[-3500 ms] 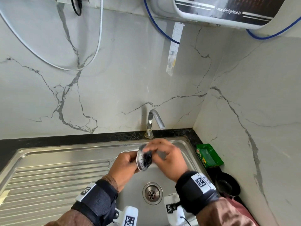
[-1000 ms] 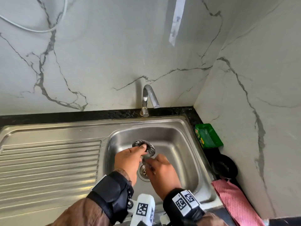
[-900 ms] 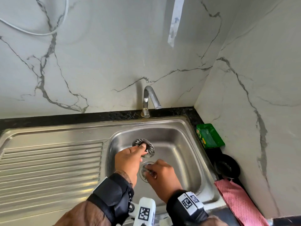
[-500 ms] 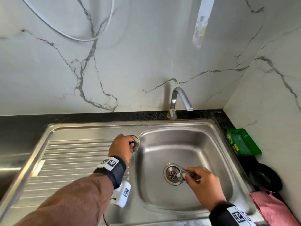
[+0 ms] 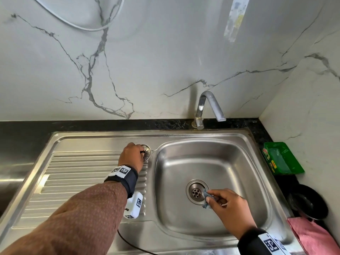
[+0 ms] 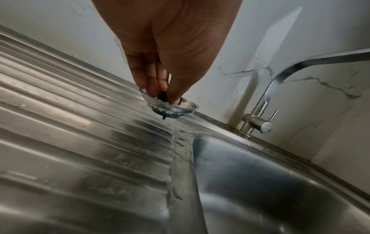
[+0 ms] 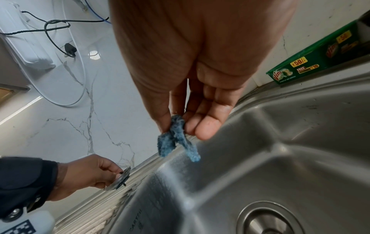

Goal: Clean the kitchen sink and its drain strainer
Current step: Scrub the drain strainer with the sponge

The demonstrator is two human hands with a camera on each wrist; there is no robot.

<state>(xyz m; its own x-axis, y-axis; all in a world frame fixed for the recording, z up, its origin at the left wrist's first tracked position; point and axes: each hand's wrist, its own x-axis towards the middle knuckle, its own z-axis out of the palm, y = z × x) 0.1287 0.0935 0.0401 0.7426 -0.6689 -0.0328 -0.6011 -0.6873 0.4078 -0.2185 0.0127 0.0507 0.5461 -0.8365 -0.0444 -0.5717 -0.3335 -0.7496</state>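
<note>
My left hand (image 5: 133,156) pinches the black knob of the round metal drain strainer (image 5: 146,153) and holds it tilted just above the back right corner of the ribbed drainboard (image 5: 82,181). The left wrist view shows the strainer (image 6: 174,108) hanging from my fingertips (image 6: 152,88), slightly clear of the steel. My right hand (image 5: 225,201) pinches a small blue-grey scrub cloth (image 5: 205,196) at the right rim of the open drain hole (image 5: 196,192) in the sink basin (image 5: 230,162). In the right wrist view the cloth (image 7: 176,139) dangles from thumb and fingers above the basin.
A chrome tap (image 5: 207,107) stands behind the basin, spout over it. A green soap box (image 5: 281,158) lies on the black counter to the right, with a black bowl (image 5: 309,203) and a pink cloth (image 5: 312,236) nearer me. Marble walls close the back and right.
My left hand carried the strainer out of the basin leftward to the drainboard corner. My right hand stayed by the drain with the cloth. My view shifted left and down.
</note>
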